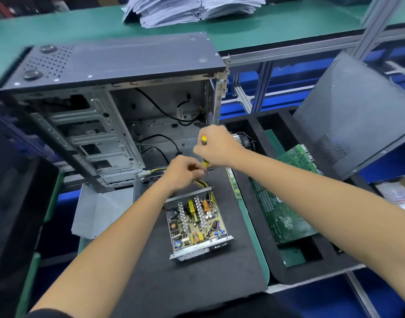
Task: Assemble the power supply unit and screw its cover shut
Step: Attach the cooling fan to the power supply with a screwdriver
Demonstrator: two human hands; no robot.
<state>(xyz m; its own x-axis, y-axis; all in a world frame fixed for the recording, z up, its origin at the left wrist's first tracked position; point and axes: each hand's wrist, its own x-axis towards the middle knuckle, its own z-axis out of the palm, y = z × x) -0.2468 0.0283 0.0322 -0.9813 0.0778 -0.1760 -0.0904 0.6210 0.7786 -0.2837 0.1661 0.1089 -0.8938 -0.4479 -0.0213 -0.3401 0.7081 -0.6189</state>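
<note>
Power supply unit [197, 226] lying open on black mat [185, 278], circuit board exposed. Right hand [216, 145] clamped around yellow screwdriver [204, 152], held upright at far edge. Left hand [183, 171] pinching the shaft near yellow wires [202, 183]

The power supply [197, 226] sits on a mat [185, 278], in front of the computer case [100, 115]. A circuit board [286, 203] lies to its right. Papers [187, 8] are stacked behind the case.
</note>
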